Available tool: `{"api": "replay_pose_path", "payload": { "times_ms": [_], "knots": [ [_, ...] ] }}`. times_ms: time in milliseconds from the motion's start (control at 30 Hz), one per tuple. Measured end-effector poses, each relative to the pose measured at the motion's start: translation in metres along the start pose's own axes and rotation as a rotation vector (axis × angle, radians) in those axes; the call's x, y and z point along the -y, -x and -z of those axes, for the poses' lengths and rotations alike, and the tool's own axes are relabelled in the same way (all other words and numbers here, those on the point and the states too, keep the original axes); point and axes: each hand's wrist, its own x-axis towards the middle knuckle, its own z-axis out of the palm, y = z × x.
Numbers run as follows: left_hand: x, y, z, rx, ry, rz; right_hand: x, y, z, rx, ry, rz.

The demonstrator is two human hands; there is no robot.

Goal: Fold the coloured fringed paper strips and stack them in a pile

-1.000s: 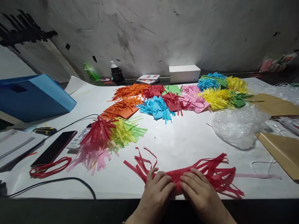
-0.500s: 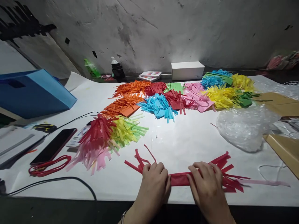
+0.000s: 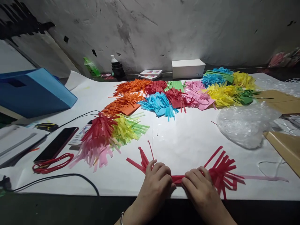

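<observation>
A strip of red tissue paper (image 3: 177, 180), cut into fringe at both ends, lies along the near edge of the white-covered table (image 3: 187, 134). My left hand (image 3: 158, 178) grips its left part, fingers curled over the top. On the right part, my right hand (image 3: 197, 182) is closed the same way. Between my hands a short folded band of the paper shows. Red fringe (image 3: 223, 172) fans out past my right hand, and fewer strands stick up beyond my left. A thin pink paper strip (image 3: 264, 178) lies to the right. My thumbs are mostly hidden.
Fringed paper tassels (image 3: 159, 104) in several colours lie across the back, with a red, pink and yellow bunch (image 3: 99, 131) at left. A phone (image 3: 56, 144), red cord (image 3: 53, 163), blue box (image 3: 37, 92), plastic bag (image 3: 248, 123) and brown cardboard (image 3: 284, 150) surround the work area.
My right hand has moved slightly left, closer to my left hand. The band between them looks narrower, and the right fringe has spread and shifted. The view has tilted slightly.
</observation>
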Motion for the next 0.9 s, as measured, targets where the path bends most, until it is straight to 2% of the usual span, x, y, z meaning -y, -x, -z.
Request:
{"api": "replay_pose_path", "payload": {
  "times_ms": [167, 333, 400, 500, 600, 767, 900],
  "knots": [
    [0.0, 0.0, 0.005, 0.076, -0.033, 0.088, -0.006, 0.007, 0.012, -0.064, -0.042, -0.134],
    [-0.006, -0.009, 0.0, 0.203, -0.225, 0.216, 0.0, 0.001, 0.008, -0.084, 0.137, -0.287],
    [-0.004, -0.012, -0.001, 0.197, -0.214, 0.186, 0.001, 0.0, 0.005, -0.095, 0.145, -0.227],
    [0.001, -0.011, 0.0, 0.192, -0.087, -0.02, 0.0, 0.004, 0.007, -0.05, 0.047, -0.035],
    [0.001, -0.002, 0.003, 0.17, -0.006, -0.154, -0.002, 0.012, 0.012, 0.006, -0.011, 0.047],
    [-0.009, 0.013, 0.004, 0.059, 0.061, -0.214, -0.001, 0.024, 0.02, -0.042, -0.064, 0.103],
    [-0.014, 0.016, 0.004, 0.025, 0.149, -0.13, 0.001, 0.02, 0.026, -0.006, -0.183, 0.079]
  ]
}}
